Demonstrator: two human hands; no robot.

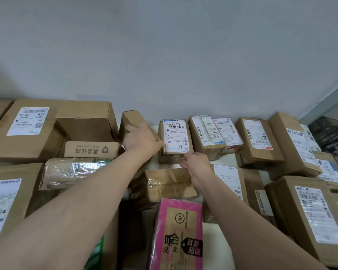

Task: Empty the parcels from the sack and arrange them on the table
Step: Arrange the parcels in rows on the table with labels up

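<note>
1. Judged as the step in hand: seating the small labelled parcel (pixel 175 137) in the far row on the table (pixel 217 244), between the two hands.
2. Grip as the right hand (pixel 196 168) does now: fingers curled onto the parcel's taped near end, thumb at its near right corner. Fingertips partly hidden, so firmness of the pinch impossible to tell.
3. Use the left hand (pixel 141 142) as a flat guide: fingers straight, gripping nothing, palm on the plain brown box (pixel 130 119) beneath it, thumb against the parcel's left side.
4. Slide rather than lift. Push away from the right hand, label up, and square the parcel with the double-labelled parcel (pixel 205 133) just right of it.
5. Hold the plain brown box back with the left palm; tilted as it is, likely to tip into the gap.
6. Counted:
   - two hands, both on the far row;
   - one pink box (pixel 176 230), nearer than both hands, between the forearms;
   - one taped parcel (pixel 170 185), just below the right wrist;
   - one open-topped carton (pixel 86 127), left of the left hand;
   - one film-wrapped parcel (pixel 74 170), beside the left forearm;
   - at least seven more labelled brown parcels right of the right hand, overlapping, exact number not tellable.
7. No sack in view.
</note>
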